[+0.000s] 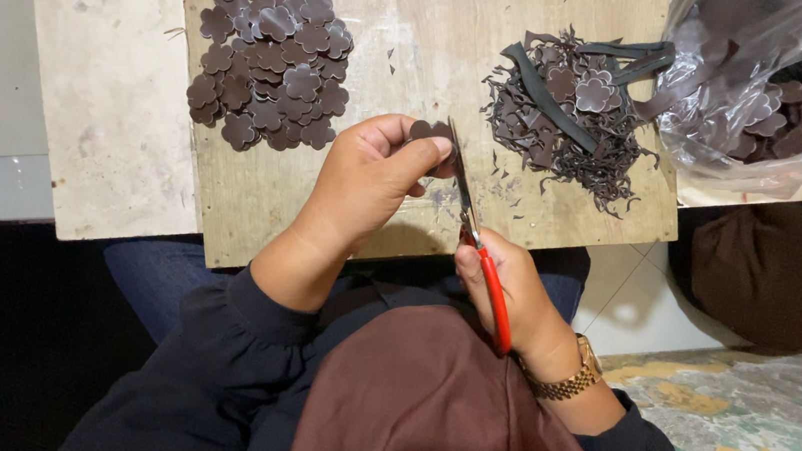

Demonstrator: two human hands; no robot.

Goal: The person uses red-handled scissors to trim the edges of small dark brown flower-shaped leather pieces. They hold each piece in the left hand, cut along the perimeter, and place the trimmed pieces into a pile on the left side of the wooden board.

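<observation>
Flower piece, dark brown, pinched in left hand over the wooden board; right hand clenched on red-handled scissors, blades at its edge; best turn the piece, short snips, thumb clear.

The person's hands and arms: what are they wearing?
Both hands are bare, with no gloves. The left hand comes out of a long dark navy sleeve gathered at the cuff. The right hand has a gold-coloured metal link wristwatch above a matching dark sleeve.
</observation>
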